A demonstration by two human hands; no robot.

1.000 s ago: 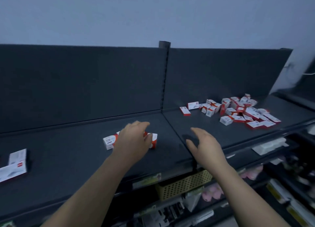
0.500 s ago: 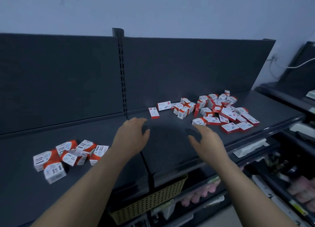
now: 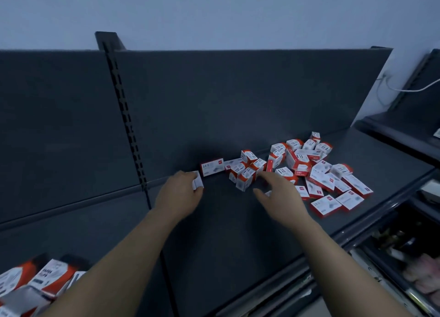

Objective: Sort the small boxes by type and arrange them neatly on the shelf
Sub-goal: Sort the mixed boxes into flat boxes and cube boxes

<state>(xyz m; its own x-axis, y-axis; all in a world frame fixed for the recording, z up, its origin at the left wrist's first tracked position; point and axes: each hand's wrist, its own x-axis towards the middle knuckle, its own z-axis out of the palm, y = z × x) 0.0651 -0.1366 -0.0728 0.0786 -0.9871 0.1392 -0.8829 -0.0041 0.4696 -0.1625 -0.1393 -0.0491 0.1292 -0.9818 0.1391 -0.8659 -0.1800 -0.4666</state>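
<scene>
Nearest you, at the lower left edge, a sorted group [image 3: 40, 281] of red-and-white boxes already lies on the shelf [image 3: 226, 245], well apart from everything else. By that I judge you are partway through the sorting, with most of the stock not yet dealt with.

Further out, your left hand [image 3: 179, 194] has its fingers curled round a small white box [image 3: 197, 183] at the near-left fringe of the heap. I cannot tell whether the box touches the shelf or is just clear of it. Your right hand [image 3: 279, 195] hangs over the near edge of the pile [image 3: 300, 166], its fingers spread wide and holding nothing. A scrap of white shows beneath the palm, too hidden to name.

Beyond your hands the pile is a jumble. Squat cube boxes [image 3: 246, 182] are tipped on their corners in the middle and flat long boxes [image 3: 350, 200] fan out to the right. One flat box marked 24/6 [image 3: 212, 167] lies just past your left fingers, near the back panel [image 3: 238, 102].

The step in hand looks like picking from the heap. For the next move, check which type your left hand holds. Then close your right fingers on a matching box from the loose near edge, not from under the leaning cubes, which would likely topple. Carry both to their own group and set them square, faces one way.
</scene>
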